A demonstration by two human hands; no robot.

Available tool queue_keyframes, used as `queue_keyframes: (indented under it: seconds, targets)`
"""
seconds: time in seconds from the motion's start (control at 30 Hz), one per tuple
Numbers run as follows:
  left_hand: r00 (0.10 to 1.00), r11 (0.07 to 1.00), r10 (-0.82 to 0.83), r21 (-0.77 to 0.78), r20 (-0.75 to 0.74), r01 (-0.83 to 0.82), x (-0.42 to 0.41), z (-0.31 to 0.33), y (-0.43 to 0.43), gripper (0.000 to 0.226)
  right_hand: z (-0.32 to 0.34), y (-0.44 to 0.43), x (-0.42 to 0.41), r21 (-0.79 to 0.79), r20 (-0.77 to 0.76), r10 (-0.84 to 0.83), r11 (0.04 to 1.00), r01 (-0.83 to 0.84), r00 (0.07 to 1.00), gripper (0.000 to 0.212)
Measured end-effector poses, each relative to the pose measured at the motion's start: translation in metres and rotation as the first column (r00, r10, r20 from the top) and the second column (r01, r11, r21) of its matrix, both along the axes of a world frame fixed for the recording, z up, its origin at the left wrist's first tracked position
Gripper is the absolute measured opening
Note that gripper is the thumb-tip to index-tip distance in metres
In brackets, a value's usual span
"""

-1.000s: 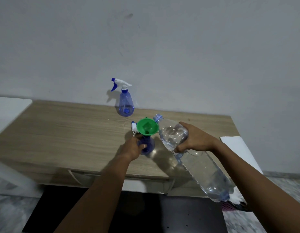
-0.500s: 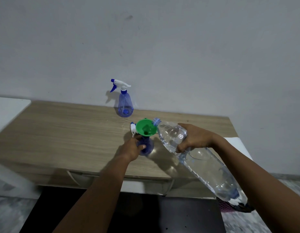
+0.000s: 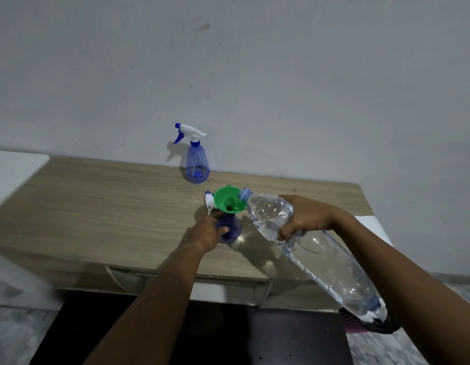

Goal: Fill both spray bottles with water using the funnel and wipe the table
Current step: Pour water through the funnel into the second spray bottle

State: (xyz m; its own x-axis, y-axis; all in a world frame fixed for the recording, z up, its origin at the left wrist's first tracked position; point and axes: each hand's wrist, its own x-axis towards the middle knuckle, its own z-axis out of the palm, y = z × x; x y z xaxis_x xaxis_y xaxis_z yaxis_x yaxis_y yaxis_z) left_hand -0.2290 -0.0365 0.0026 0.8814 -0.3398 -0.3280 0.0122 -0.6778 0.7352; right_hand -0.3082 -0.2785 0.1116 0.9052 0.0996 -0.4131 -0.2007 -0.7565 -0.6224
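A person lines up a pour at a wooden tabletop [image 3: 96,206]. The left hand [image 3: 208,233] has its fingers and thumb curled round the body of an uncapped blue spray bottle [image 3: 233,228], which stands a little right of the middle and toward the front edge. A green funnel [image 3: 228,202] sits in its neck.

The right hand [image 3: 307,217] grips the shoulder of a large clear water bottle [image 3: 334,264], fingers wrapped over the top and thumb underneath. Over the past second the bottle's neck has crept left and down, and it now meets the funnel's right rim. Its base has swung out past the front edge toward the camera and still sits lower in the picture than its mouth.

No stream can be seen entering the funnel, so the filling appears to be only about to begin; raising the base looks like the next step.

A white trigger head [image 3: 209,202] lies just behind the funnel. The second spray bottle [image 3: 196,164], its trigger still fitted, waits upright at the back edge, against the wall. Wiping remains undone.
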Motion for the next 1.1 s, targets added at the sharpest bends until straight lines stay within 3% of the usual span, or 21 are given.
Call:
queue_keyframes:
  seconds: [1.1]
  targets:
    - [1.0, 1.0, 0.021, 0.011, -0.007, -0.021, -0.0013, 0.0022, -0.0004, 0.043, -0.0103, -0.0053, 0.0087, 0.014, -0.073, 0.043, 0.999, -0.042, 0.996, 0.06]
